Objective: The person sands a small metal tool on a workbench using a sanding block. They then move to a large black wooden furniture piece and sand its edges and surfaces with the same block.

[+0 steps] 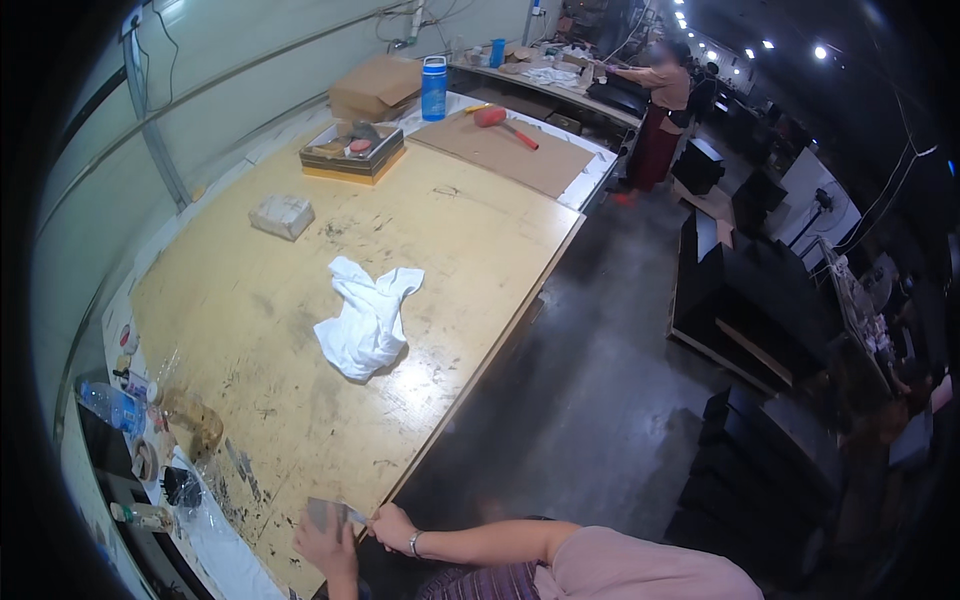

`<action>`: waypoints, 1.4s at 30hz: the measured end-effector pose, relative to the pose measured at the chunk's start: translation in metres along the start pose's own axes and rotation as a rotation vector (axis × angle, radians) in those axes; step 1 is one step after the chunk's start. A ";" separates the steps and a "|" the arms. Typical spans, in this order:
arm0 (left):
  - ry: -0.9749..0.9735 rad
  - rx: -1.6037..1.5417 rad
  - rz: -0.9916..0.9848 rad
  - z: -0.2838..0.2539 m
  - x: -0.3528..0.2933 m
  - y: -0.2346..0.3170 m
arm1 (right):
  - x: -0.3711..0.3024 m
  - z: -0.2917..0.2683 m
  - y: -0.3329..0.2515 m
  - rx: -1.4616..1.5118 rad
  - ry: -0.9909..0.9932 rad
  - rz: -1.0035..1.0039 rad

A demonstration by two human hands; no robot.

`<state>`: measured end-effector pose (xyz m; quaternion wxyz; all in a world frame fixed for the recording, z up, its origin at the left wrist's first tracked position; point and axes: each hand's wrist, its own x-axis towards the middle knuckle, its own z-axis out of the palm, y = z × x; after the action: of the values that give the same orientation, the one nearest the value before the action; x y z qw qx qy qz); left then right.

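At the near edge of the worktable [300, 300], my right hand [393, 527] is closed round the handle of a putty knife [325, 513]. Its flat grey blade points left, over the tabletop. Fingers and thumb of my left hand [325, 552] lie on either side of this blade and grip it from below; the fingertips are partly hidden. A crumpled white cloth [365, 320] lies farther up the table, apart from both hands.
A wrapped block [282, 216], an open box of small items [352, 155], a cardboard box [375, 88], a blue bottle [434, 90] and a red mallet [490, 117] stand or lie farther back. Bottles and plastic wrap [205, 495] line the left edge. Another person [662, 110] works beyond.
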<state>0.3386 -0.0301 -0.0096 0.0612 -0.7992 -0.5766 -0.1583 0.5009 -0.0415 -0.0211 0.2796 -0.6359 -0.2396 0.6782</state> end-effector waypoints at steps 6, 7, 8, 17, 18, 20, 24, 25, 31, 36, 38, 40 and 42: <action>-0.048 -0.018 -0.014 -0.008 0.008 0.001 | 0.005 -0.002 -0.005 -0.033 0.005 -0.003; -0.078 -0.029 -0.002 -0.009 -0.015 0.002 | 0.005 0.003 -0.002 -0.063 -0.005 -0.003; -0.108 -0.040 0.005 -0.008 -0.030 0.000 | 0.005 0.007 0.001 -0.097 -0.018 -0.003; 0.011 -0.014 0.022 -0.032 0.002 0.013 | 0.000 -0.001 0.007 0.176 0.013 -0.021; -0.003 -0.075 0.069 -0.039 -0.010 0.022 | -0.012 0.003 -0.005 0.161 0.010 -0.061; 0.009 -0.058 0.015 -0.036 -0.008 0.017 | -0.010 0.001 -0.004 0.147 0.000 -0.038; 0.065 0.046 -0.067 -0.028 0.025 -0.006 | -0.016 0.000 -0.013 0.060 -0.003 -0.033; 0.046 0.031 -0.054 -0.033 0.026 -0.001 | -0.015 -0.002 -0.014 0.074 -0.004 -0.021; 0.076 -0.009 0.004 -0.025 0.013 0.009 | -0.013 -0.004 -0.008 0.116 -0.056 -0.019; 0.019 -0.040 0.006 -0.038 0.021 0.016 | -0.012 -0.005 -0.012 0.112 -0.005 -0.050; -0.035 -0.140 0.051 -0.042 -0.001 0.035 | -0.010 -0.002 -0.006 0.142 -0.019 -0.047; -0.025 -0.054 0.011 -0.028 0.005 0.019 | -0.009 -0.002 -0.007 0.119 -0.036 -0.029; -0.043 0.015 -0.023 -0.029 0.035 0.007 | -0.013 0.001 -0.008 0.086 -0.017 -0.015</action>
<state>0.3495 -0.0093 0.0295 0.0532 -0.7951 -0.5883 -0.1374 0.5009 -0.0448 -0.0064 0.3095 -0.6159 -0.2174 0.6911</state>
